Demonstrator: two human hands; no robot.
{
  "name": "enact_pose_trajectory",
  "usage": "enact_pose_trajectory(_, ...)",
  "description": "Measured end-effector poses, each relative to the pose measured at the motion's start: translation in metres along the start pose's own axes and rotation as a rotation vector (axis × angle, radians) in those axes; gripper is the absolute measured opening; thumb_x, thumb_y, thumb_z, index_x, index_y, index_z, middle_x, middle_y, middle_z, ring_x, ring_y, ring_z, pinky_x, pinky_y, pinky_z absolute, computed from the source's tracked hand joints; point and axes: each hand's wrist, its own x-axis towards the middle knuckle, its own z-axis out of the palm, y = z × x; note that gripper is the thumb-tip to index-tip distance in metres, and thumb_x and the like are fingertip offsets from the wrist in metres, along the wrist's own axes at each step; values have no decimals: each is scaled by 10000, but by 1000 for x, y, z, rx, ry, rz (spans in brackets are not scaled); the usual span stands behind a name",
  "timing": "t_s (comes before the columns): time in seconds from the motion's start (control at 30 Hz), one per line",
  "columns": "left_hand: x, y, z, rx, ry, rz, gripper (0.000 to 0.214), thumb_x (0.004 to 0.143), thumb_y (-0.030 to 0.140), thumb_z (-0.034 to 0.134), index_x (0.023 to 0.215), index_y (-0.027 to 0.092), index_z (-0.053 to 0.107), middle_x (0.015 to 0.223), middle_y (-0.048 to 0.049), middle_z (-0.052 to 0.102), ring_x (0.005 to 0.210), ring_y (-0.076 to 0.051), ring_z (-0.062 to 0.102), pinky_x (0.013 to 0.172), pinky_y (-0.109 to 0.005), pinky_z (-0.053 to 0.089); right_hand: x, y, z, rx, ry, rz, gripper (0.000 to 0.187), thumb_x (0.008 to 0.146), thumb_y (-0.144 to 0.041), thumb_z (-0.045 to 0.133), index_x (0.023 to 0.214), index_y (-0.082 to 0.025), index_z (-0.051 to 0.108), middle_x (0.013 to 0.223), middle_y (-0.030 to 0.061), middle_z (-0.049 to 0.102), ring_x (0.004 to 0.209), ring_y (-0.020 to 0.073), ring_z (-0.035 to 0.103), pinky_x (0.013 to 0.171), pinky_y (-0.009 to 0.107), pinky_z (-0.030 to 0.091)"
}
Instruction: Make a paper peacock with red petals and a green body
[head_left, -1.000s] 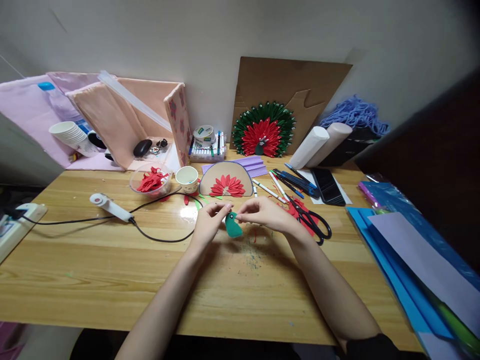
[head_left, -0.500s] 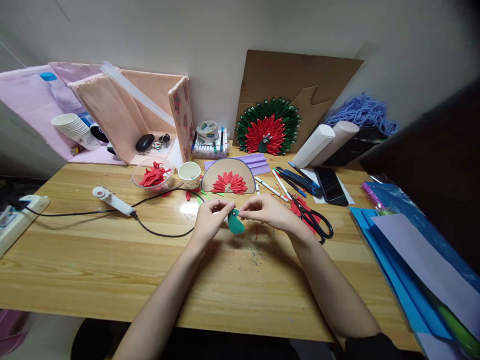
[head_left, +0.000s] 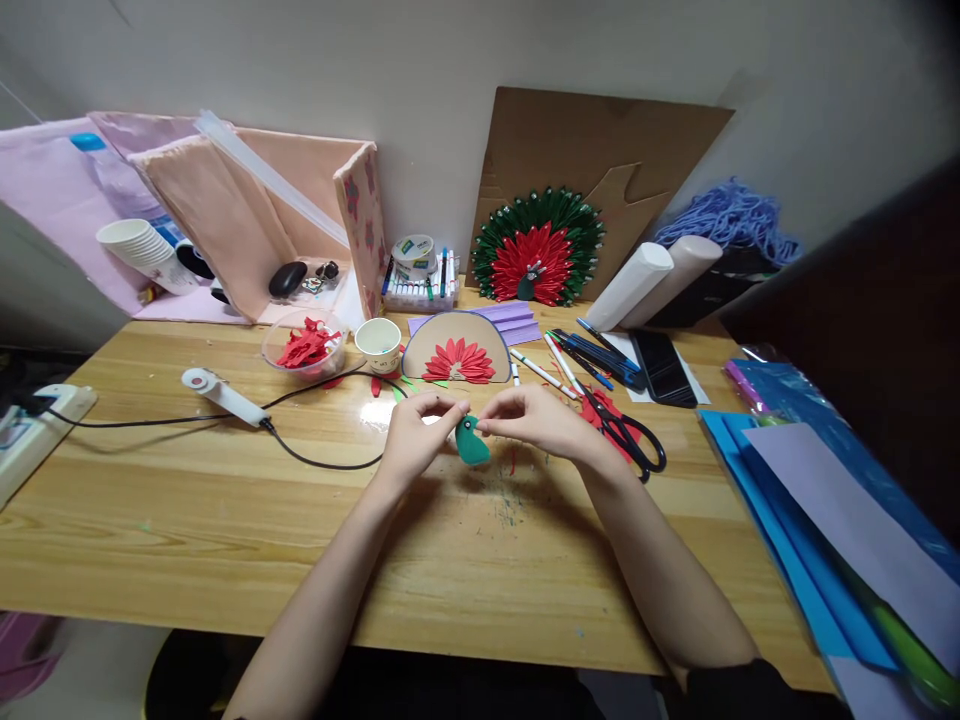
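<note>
A small teal paper cut-out point(head_left: 472, 443) hangs just above the wooden table point(head_left: 187, 520), pinched at its top between both hands. My left hand point(head_left: 415, 432) closes finger and thumb on its upper left edge. My right hand point(head_left: 536, 420) pinches the upper right edge. Just behind them lies a tan half-round card with red paper petals point(head_left: 456, 352). Black scissors point(head_left: 626, 437) rest on red scraps right of my right hand.
A white corded tool point(head_left: 222, 394) and its cable lie to the left, near a bowl of red pieces point(head_left: 304, 348) and a paper cup point(head_left: 378, 343). Markers point(head_left: 581, 358), a phone point(head_left: 661, 366), a finished red-green fan point(head_left: 537, 249) and blue paper sheets point(head_left: 802, 530) fill the right.
Both hands stay pinched on the teal piece with only slight finger shifts. The camera has tipped a little, so the scene sits slightly lower in view.
</note>
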Motion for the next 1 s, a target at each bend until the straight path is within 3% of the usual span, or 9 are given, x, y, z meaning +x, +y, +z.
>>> enact_pose_trajectory(0.67, -1, 1, 2, 61, -35, 75, 173, 725, 324, 693, 656, 166, 707, 691, -43, 689, 689, -159, 618, 645, -250, 487, -1, 0, 1, -12, -2, -24, 203, 697, -334, 685, 745, -139, 713, 748, 45, 707, 722, 171, 639, 686, 279, 476)
enact_pose_trajectory(1.0, 2, -2, 2, -67, -20, -111, 325, 805, 442, 587, 843, 143, 711, 869, -83, 708, 824, -182, 644, 767, -286, 494, -3, -2, -8, 19, 68, -12, 284, 683, -408, 710, 763, -136, 697, 742, 46, 694, 692, 155, 626, 658, 277, 465)
